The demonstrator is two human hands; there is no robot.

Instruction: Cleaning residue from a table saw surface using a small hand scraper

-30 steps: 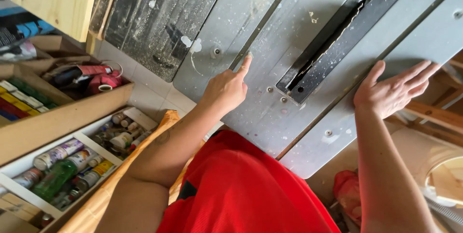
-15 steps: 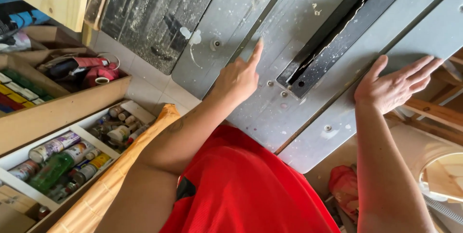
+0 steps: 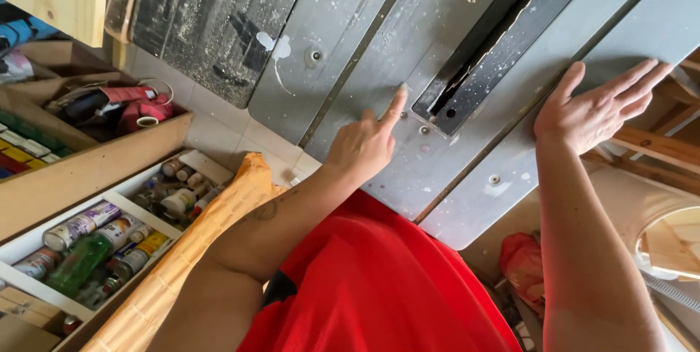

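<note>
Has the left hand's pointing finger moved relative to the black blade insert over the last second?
Yes. The left hand slid toward the black insert; its fingertip is now beside the insert's near corner on the grey saw table.

Packages, all at left, on the shelves beside the worktop:
- White tray (image 3: 191, 165), lower left: cans and bottles lying on their sides. One cylindrical can (image 3: 80, 224) with a pale label banded purple; a green bottle (image 3: 82, 263); a small can (image 3: 149, 244) with a yellow label; several small jars (image 3: 182, 184) with light caps at the far end
- Wooden box (image 3: 87, 170) above it: flat packets (image 3: 25, 144) on edge, showing green, yellow, red and white spines
- No signs or screens in view
</note>
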